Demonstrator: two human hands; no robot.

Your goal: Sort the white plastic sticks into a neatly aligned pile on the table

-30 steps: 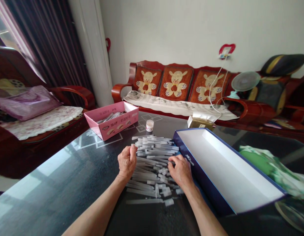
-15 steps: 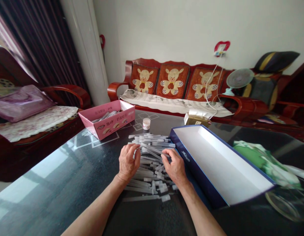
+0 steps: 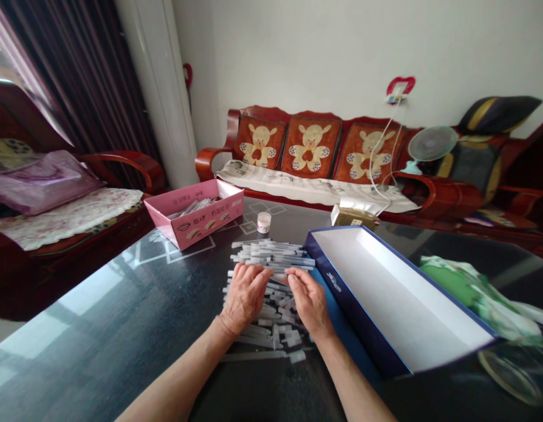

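Both hands open, left hand (image 3: 245,296) and right hand (image 3: 309,303) atop loose plastic tubes (image 3: 271,253)

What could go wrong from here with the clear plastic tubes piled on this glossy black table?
The left hand and right hand press on the loose pile of narrow clear plastic tubes, so thin pieces might bend or crack. The pile's right side sits close to the open blue-and-white cardboard box, which a wrist could knock. Stray tubes on the slick black tabletop might slide apart.
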